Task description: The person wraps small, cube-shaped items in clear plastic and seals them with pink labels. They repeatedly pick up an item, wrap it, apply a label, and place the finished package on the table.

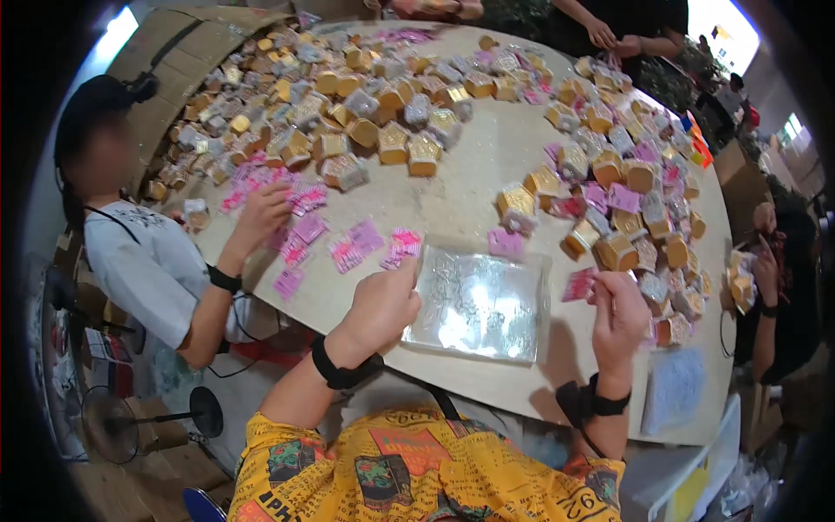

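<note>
A clear plastic tray or bag (480,302) lies on the round table (470,183) right in front of me. My left hand (383,304) rests on its left edge, fingers curled against the plastic. My right hand (619,315) is raised at the tray's right side, pinching a small pink sachet (579,284) between thumb and fingers. More pink sachets (370,244) lie scattered just beyond the tray. Both wrists wear black bands.
Several small gold-wrapped boxes (409,143) cover the far and right parts of the table. A person on the left reaches a hand (261,213) into pink sachets. Other people's hands (609,36) work at the far side and at the right edge (765,274). A fan (113,426) stands on the floor.
</note>
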Demonstrator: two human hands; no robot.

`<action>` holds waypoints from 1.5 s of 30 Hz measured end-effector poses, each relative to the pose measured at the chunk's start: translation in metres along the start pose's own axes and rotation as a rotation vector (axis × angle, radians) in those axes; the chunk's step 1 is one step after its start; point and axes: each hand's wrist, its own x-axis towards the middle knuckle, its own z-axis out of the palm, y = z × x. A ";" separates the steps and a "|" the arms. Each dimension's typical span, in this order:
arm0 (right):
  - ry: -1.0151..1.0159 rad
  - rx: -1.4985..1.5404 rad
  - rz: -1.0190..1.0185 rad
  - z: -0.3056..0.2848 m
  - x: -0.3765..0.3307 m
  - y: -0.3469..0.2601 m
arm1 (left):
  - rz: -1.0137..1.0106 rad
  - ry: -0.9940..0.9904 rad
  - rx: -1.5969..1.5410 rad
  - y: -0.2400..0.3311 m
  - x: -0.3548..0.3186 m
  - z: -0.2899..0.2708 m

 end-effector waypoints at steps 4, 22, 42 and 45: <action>0.039 0.031 -0.062 -0.007 0.025 -0.004 | 0.083 0.144 0.257 -0.008 0.047 -0.045; -0.023 0.257 -0.033 0.040 0.080 0.003 | -0.056 0.211 0.280 -0.063 0.236 -0.023; -0.084 0.173 -0.239 0.074 0.067 -0.011 | 0.061 0.152 -1.190 -0.023 0.104 -0.021; -0.068 0.099 -0.302 0.080 0.066 -0.008 | 0.148 0.132 -1.077 -0.015 0.101 -0.012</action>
